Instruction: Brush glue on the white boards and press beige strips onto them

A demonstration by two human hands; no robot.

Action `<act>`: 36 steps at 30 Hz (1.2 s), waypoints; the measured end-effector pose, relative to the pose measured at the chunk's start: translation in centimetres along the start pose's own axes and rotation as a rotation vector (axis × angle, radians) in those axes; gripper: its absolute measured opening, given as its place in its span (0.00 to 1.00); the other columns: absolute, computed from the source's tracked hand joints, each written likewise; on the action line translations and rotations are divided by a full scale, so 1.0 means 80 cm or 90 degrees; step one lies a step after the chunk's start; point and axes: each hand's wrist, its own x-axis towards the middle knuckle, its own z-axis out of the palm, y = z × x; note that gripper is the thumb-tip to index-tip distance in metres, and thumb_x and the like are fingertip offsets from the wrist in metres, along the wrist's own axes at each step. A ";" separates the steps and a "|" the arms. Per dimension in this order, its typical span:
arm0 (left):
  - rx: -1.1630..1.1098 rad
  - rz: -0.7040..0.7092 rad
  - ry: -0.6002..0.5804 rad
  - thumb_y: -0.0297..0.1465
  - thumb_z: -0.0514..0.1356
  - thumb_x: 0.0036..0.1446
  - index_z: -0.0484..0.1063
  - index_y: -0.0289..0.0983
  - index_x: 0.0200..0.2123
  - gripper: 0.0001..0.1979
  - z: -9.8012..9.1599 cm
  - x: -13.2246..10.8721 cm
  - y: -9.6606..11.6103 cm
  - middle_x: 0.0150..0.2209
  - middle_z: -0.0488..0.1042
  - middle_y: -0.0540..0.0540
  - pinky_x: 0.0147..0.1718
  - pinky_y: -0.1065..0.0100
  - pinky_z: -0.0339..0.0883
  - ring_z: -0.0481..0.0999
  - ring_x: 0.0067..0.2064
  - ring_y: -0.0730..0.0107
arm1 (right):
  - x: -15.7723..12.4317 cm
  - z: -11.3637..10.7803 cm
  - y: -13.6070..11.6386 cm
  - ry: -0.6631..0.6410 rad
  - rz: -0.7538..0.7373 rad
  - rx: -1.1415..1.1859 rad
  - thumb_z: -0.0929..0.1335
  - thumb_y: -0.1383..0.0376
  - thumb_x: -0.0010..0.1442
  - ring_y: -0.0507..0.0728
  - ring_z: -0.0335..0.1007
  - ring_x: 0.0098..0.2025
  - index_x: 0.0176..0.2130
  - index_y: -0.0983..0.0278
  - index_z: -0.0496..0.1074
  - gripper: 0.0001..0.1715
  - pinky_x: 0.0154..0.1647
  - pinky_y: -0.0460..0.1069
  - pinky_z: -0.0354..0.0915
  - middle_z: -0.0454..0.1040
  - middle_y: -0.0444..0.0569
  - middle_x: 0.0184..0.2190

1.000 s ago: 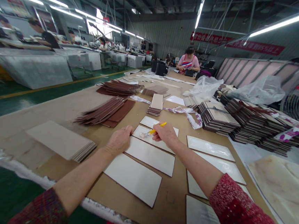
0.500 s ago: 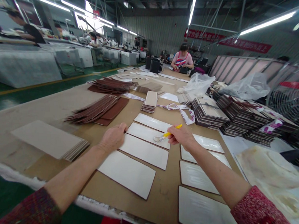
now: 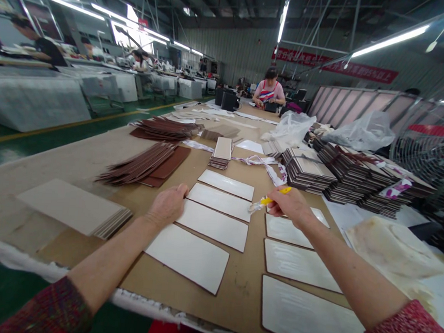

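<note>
Near the table's (image 3: 239, 277) front edge, glossy panels (image 3: 295, 261) lie part-hidden; right hand (image 3: 290, 204) grips brush (image 3: 266, 200); left hand (image 3: 167, 203) touches white panel (image 3: 221, 202), hold unclear.

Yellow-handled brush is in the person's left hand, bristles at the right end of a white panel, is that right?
Not quite: the head view shows the yellow-handled brush in the right hand, not the left hand. Its bristles are at the right end of a white panel.

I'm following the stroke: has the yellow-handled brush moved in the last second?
Yes, rightward: judged against the second-farthest left-column panel, the brush in the right hand went from the panel's left part to its right end.
</note>
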 end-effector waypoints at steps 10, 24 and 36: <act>-0.019 -0.017 0.001 0.20 0.50 0.55 0.65 0.39 0.41 0.12 0.001 0.000 -0.002 0.36 0.76 0.44 0.39 0.65 0.65 0.77 0.40 0.62 | 0.012 0.046 -0.037 -0.066 -0.056 -0.094 0.67 0.69 0.52 0.51 0.67 0.15 0.23 0.65 0.69 0.06 0.14 0.42 0.60 0.73 0.47 0.16; -0.060 -0.040 -0.005 0.20 0.50 0.56 0.62 0.40 0.41 0.12 0.000 0.002 -0.003 0.38 0.77 0.46 0.38 0.66 0.64 0.78 0.39 0.63 | 0.043 0.180 -0.086 -0.146 -0.101 0.063 0.65 0.66 0.56 0.53 0.76 0.24 0.34 0.66 0.71 0.06 0.21 0.41 0.67 0.76 0.46 0.24; -0.064 -0.036 -0.007 0.18 0.51 0.55 0.61 0.40 0.41 0.13 -0.001 0.002 -0.003 0.38 0.77 0.46 0.40 0.66 0.64 0.78 0.41 0.62 | 0.058 0.157 -0.076 -0.128 -0.072 0.080 0.68 0.68 0.50 0.54 0.72 0.17 0.25 0.66 0.70 0.04 0.15 0.43 0.66 0.75 0.48 0.19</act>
